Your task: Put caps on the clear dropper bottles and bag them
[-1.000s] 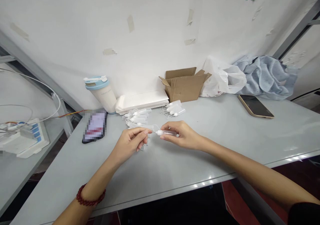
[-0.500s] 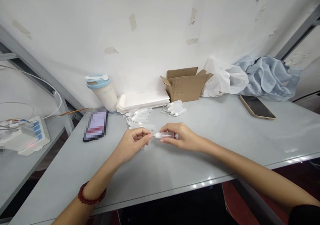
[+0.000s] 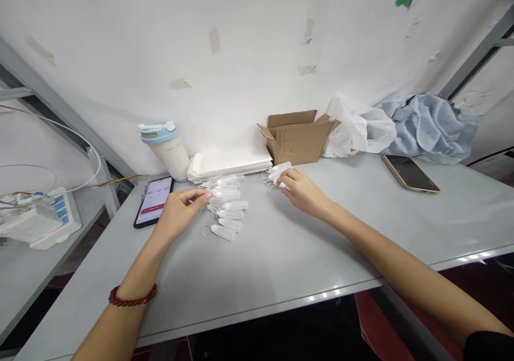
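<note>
Several small clear plastic bottles with white caps (image 3: pixel 227 211) lie in a loose pile on the grey table (image 3: pixel 281 259). My left hand (image 3: pixel 180 208) pinches the cap end of one bottle (image 3: pixel 225 194) at the pile's left edge. A second, smaller heap of these bottles (image 3: pixel 275 171) lies further right, in front of the cardboard box. My right hand (image 3: pixel 302 190) reaches onto it, its fingers curled over one bottle at the heap's near side. A red bead bracelet (image 3: pixel 130 296) is on my left wrist.
A phone with a lit timer screen (image 3: pixel 153 200) lies left of the pile, beside a white and blue cup (image 3: pixel 165 148). Against the wall are flat white packets (image 3: pixel 228 163), an open cardboard box (image 3: pixel 296 135), a plastic bag (image 3: pixel 357 125) and blue cloth (image 3: pixel 425 122). A second phone (image 3: pixel 409 173) lies at the right.
Both hands have parted from the bottle they held together in front of me. My left hand moved up left to the near pile, my right hand back to the far heap.
</note>
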The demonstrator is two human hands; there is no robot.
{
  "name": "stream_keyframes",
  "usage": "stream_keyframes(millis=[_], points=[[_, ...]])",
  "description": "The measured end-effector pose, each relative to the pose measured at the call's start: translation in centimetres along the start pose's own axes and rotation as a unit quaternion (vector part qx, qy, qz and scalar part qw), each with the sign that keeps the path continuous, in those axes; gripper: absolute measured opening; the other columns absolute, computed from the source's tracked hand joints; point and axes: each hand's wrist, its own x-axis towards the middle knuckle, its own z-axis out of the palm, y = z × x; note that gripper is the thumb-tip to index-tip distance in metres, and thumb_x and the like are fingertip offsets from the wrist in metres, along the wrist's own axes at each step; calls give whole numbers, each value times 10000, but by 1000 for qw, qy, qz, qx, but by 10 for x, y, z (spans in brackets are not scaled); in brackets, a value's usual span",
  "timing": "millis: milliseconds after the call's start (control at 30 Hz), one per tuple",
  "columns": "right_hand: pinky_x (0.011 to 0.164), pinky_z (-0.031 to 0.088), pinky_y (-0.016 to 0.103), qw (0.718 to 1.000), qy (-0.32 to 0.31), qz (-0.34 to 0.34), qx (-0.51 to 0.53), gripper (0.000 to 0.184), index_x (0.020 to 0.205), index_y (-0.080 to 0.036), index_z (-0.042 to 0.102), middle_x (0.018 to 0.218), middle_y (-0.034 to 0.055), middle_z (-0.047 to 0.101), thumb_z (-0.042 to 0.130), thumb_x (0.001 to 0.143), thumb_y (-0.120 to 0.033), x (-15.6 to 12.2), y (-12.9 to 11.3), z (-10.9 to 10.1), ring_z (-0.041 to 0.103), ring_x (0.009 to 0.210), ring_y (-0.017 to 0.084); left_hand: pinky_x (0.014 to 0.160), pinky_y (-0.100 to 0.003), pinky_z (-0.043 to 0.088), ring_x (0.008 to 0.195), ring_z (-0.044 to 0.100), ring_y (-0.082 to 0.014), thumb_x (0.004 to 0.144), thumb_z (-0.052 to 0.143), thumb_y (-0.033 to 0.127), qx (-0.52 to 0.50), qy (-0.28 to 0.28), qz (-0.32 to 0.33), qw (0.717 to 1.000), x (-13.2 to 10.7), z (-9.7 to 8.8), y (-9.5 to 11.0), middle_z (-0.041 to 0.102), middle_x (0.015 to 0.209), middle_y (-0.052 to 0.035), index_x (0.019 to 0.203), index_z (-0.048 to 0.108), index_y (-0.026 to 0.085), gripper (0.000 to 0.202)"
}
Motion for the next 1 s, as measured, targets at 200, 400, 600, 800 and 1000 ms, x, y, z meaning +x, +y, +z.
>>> stream_keyframes(millis=[200, 400, 600, 800, 1000], points=[[791, 430, 368, 998, -42, 14, -50, 296, 1016, -140, 619, 1023, 124, 604, 443, 812, -15, 1, 12, 5, 483, 945, 256, 596, -257, 409, 675, 581, -193, 758, 576, 434, 79, 4, -19, 997, -2, 4, 1, 704, 718, -21, 698, 716, 178, 298], [795, 401, 345, 994, -66, 24, -85, 310, 1021, -121, 628, 1024, 117, 608, 446, 806, 8, 2, 15, 7, 467, 915, 243, 524, -256, 341, 564, 491, -149, 818, 498, 432, 122, 140, -41, 982, 1, -1, -1, 582, 579, 17, 711, 695, 186, 333], [801, 376, 346, 991, -43, 25, -126, 295, 999, -102, 631, 1032, 136, 598, 433, 809, 5, 3, 20, 6, 440, 904, 254, 511, -256, 327, 560, 458, -140, 808, 512, 399, 109, 152, -20, 982, -3, 2, 4, 573, 588, 18, 677, 667, 186, 294], [775, 373, 352, 987, -51, 42, -147, 270, 1023, -99, 622, 1066, 157, 567, 474, 810, -26, 2, 21, 4, 438, 923, 273, 549, -258, 362, 589, 469, -146, 804, 501, 392, 110, 139, 16, 984, -4, 7, 2, 647, 684, -6, 680, 661, 187, 289], [771, 386, 358, 987, -55, 50, -141, 204, 1018, -100, 614, 976, 159, 554, 543, 833, -145, 2, 17, 6, 449, 901, 275, 583, -259, 381, 620, 490, -155, 806, 493, 412, 116, 130, 25, 984, -5, 11, 1, 671, 738, -15, 696, 659, 187, 301]])
